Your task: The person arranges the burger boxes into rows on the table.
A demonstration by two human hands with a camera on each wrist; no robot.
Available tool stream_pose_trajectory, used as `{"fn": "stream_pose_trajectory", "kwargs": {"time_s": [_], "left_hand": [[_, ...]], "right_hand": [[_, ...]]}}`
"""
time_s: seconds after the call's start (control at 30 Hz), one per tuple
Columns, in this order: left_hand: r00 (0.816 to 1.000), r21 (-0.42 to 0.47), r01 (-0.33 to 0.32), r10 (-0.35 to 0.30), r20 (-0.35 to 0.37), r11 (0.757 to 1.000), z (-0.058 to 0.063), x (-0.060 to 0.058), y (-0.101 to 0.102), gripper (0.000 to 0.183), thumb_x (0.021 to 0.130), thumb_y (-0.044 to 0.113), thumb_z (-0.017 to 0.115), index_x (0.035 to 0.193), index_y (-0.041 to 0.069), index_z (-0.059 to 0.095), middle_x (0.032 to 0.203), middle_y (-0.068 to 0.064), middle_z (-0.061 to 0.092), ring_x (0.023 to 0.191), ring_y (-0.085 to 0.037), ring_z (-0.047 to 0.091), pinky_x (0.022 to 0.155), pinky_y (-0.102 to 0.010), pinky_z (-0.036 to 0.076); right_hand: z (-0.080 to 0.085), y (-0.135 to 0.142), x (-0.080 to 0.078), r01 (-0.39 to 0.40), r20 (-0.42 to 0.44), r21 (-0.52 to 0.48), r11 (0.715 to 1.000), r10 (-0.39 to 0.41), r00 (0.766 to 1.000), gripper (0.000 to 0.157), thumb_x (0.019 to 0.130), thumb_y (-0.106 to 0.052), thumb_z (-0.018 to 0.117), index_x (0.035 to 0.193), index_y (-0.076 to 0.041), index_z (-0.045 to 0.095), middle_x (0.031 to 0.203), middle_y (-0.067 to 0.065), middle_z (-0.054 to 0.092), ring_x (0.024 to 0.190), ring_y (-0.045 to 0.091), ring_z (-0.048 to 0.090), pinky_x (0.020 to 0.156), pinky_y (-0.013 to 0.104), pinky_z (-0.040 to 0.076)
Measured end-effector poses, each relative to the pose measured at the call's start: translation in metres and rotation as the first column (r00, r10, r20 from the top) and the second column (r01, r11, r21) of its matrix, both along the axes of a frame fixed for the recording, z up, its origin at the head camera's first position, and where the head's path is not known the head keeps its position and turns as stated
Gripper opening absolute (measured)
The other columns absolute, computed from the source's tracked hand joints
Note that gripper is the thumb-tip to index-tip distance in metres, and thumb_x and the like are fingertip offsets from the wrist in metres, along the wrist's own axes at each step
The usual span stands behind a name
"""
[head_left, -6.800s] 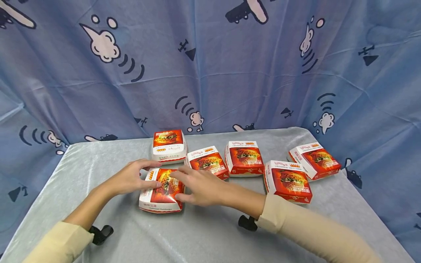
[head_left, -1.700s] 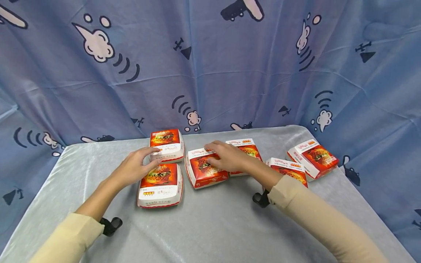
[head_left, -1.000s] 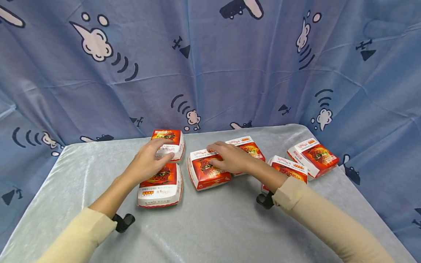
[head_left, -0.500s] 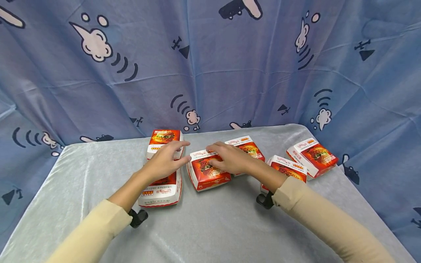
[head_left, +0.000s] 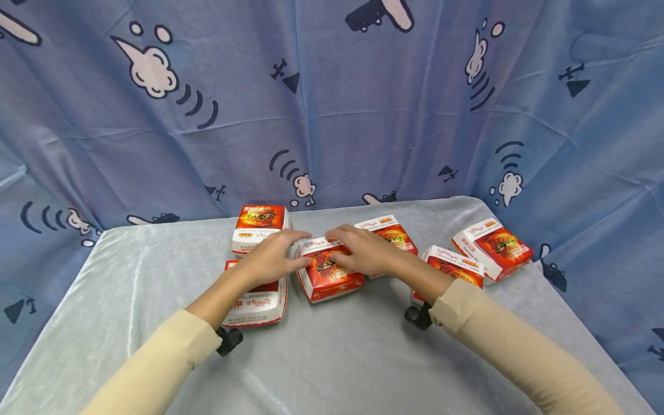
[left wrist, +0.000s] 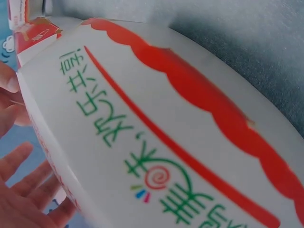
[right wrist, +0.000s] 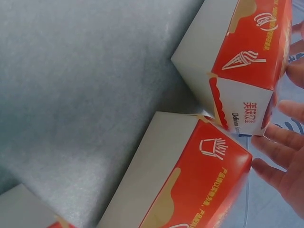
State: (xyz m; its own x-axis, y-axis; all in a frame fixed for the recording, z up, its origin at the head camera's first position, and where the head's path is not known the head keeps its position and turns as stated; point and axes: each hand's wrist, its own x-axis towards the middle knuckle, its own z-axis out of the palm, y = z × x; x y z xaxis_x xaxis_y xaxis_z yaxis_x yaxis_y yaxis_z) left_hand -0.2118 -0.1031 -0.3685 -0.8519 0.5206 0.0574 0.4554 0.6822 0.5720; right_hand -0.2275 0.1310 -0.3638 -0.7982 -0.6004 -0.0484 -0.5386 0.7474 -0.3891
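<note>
Several red-and-white burger boxes lie on a grey cloth. My right hand [head_left: 365, 249] rests over the middle burger box [head_left: 331, 275], thumb and fingers spread across its top right. Reaching in from the other side, my left hand [head_left: 270, 258] has its spread fingers and thumb at that box's left edge; whether they touch it I cannot tell. Under the left forearm lies the front left burger box [head_left: 261, 305], partly hidden, its white side filling the left wrist view. In the right wrist view my right fingers [right wrist: 278, 149] lie loosely extended beside two boxes.
A burger box [head_left: 261, 222] sits at the back left. To the right are a burger box [head_left: 394, 233] behind the right hand, another [head_left: 456, 265] partly behind the forearm, and one [head_left: 493, 248] near the right edge. A patterned blue curtain [head_left: 332, 104] hangs behind the table.
The front left box now faces the other way round from the oldest frame. The left hand has moved right, from the left boxes to the middle one. Lately the right hand has stayed put.
</note>
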Motion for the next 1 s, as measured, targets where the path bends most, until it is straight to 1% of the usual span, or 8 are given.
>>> {"fn": "stream_pose_trajectory", "kwargs": {"time_s": [0.13,0.27,0.37,0.47,0.67,0.77,0.87,1.0], "left_hand": [[1.0,-0.014,0.0,0.0,0.012,1.0,-0.001,-0.001,0.0,0.054,0.091,0.028,0.073,0.138,0.006,0.058,0.137,-0.009,0.06,0.13,-0.026,0.053,0.108,-0.044,0.041],[1.0,-0.04,0.026,-0.026,0.012,0.999,0.0,0.0,0.002,0.052,0.09,0.027,0.074,0.136,0.006,0.06,0.132,-0.009,0.063,0.126,-0.026,0.056,0.106,-0.044,0.043],[0.998,-0.053,0.055,-0.055,-0.001,0.997,0.0,0.0,0.004,0.048,0.09,0.025,0.074,0.133,0.006,0.062,0.128,-0.009,0.066,0.122,-0.026,0.059,0.103,-0.044,0.045],[0.998,-0.067,0.064,-0.065,-0.008,0.996,-0.001,0.0,0.005,0.046,0.09,0.025,0.074,0.131,0.006,0.064,0.125,-0.008,0.067,0.119,-0.025,0.061,0.102,-0.043,0.047],[0.999,-0.139,0.032,-0.036,-0.025,0.99,-0.001,0.002,0.006,0.047,0.091,0.03,0.073,0.131,0.008,0.064,0.124,-0.007,0.067,0.114,-0.024,0.062,0.097,-0.045,0.049],[0.998,-0.192,0.015,-0.027,-0.059,0.981,0.0,0.005,0.006,0.048,0.091,0.036,0.072,0.13,0.009,0.063,0.122,-0.008,0.067,0.109,-0.023,0.063,0.093,-0.046,0.05],[0.994,-0.234,0.004,-0.029,-0.102,0.972,0.001,0.007,0.007,0.046,0.091,0.04,0.071,0.127,0.011,0.065,0.116,-0.007,0.068,0.099,-0.021,0.063,0.086,-0.045,0.052],[0.99,-0.246,-0.002,-0.033,-0.138,0.969,0.001,0.009,0.006,0.041,0.091,0.041,0.071,0.12,0.012,0.067,0.109,-0.006,0.068,0.093,-0.021,0.063,0.079,-0.044,0.052]], "right_hand": [[0.001,0.0,0.001,-0.002,0.002,0.003,1.0,0.002,1.0,0.05,0.097,-0.028,0.063,0.142,-0.008,0.054,0.141,0.014,0.053,0.128,0.029,0.053,0.108,0.048,0.041],[0.002,-0.001,0.004,-0.01,-0.003,0.012,1.0,0.01,1.0,0.05,0.097,-0.028,0.062,0.141,-0.008,0.054,0.14,0.013,0.053,0.125,0.029,0.055,0.106,0.049,0.043],[0.004,-0.002,0.007,-0.007,-0.023,0.038,0.999,0.007,1.0,0.05,0.097,-0.03,0.061,0.142,-0.01,0.053,0.14,0.013,0.053,0.126,0.029,0.054,0.107,0.053,0.04],[0.008,-0.003,0.011,0.015,-0.048,0.071,0.997,-0.012,0.999,0.053,0.097,-0.034,0.06,0.145,-0.013,0.051,0.142,0.013,0.051,0.128,0.03,0.052,0.106,0.056,0.038],[0.017,-0.003,0.02,0.059,-0.054,0.126,0.99,-0.052,0.997,0.061,0.096,-0.041,0.062,0.148,-0.015,0.047,0.144,0.014,0.05,0.125,0.034,0.055,0.104,0.058,0.041],[0.02,-0.002,0.025,0.055,-0.036,0.162,0.985,-0.05,0.998,0.062,0.095,-0.043,0.064,0.148,-0.015,0.048,0.141,0.014,0.054,0.123,0.034,0.057,0.1,0.057,0.045],[0.022,-0.001,0.028,0.04,-0.021,0.18,0.983,-0.037,0.999,0.062,0.093,-0.043,0.067,0.145,-0.013,0.051,0.138,0.015,0.056,0.121,0.033,0.058,0.097,0.056,0.048],[0.021,0.002,0.03,0.022,-0.016,0.185,0.982,-0.02,1.0,0.059,0.092,-0.04,0.069,0.142,-0.011,0.055,0.135,0.015,0.058,0.118,0.032,0.06,0.097,0.054,0.048]]}}
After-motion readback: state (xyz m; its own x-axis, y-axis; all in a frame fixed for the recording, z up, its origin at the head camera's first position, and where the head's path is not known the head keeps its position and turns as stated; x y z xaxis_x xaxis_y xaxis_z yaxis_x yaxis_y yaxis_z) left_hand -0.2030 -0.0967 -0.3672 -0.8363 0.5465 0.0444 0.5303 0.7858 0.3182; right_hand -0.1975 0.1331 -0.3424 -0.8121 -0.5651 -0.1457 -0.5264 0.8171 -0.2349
